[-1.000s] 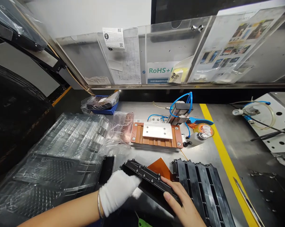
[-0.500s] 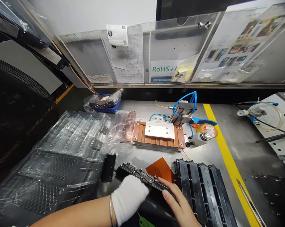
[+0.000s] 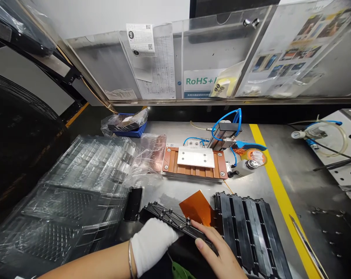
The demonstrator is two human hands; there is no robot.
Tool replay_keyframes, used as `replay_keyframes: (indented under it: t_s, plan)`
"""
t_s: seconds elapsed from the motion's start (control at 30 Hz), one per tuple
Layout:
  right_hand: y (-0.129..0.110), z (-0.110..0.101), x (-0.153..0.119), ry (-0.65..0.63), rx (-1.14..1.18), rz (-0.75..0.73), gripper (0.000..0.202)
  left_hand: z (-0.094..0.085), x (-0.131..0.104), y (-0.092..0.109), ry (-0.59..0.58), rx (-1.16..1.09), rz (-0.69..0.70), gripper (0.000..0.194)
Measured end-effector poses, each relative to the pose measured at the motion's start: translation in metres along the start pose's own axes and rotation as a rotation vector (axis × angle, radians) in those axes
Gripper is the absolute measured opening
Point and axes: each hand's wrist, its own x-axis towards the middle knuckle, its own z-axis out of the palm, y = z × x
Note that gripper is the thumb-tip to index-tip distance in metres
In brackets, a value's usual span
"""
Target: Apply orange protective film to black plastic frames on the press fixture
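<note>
Lower left of frame: stack of clear moulded plastic trays (image 3: pixel 76 182) in film, kept within reach. Bottom centre: white-gloved left hand (image 3: pixel 152 244) and bare right hand (image 3: pixel 218 255) each clasp a long black plastic strip with small studs (image 3: pixel 175 221), tilted on edge over the steel tabletop (image 3: pixel 280 178), probably for inspection. Right: row of matching black strips (image 3: pixel 251 228), cut off below. Both palms hidden.
</note>
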Motion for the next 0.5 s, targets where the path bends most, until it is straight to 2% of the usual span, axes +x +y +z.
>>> replay_keyframes:
  t_s: [0.13, 0.27, 0.43, 0.5]
  plan:
    - [-0.002, -0.004, -0.002, -0.002, -0.03, 0.028, 0.056, -0.012, -0.019, -0.014, -0.08, 0.046, -0.095, 0.021]
    - [-0.002, -0.005, -0.004, 0.003, -0.047, 0.067, 0.056, -0.025, -0.023, -0.018, -0.216, 0.158, -0.165, 0.019]
    - [-0.003, 0.0, 0.0, -0.02, -0.046, 0.057, 0.056, -0.027, -0.021, -0.004, -0.482, 0.395, -0.246, 0.011]
    - [-0.003, -0.002, 0.003, -0.035, -0.059, 0.034, 0.054, -0.029, -0.024, 0.006, -0.484, 0.473, -0.243, 0.01]
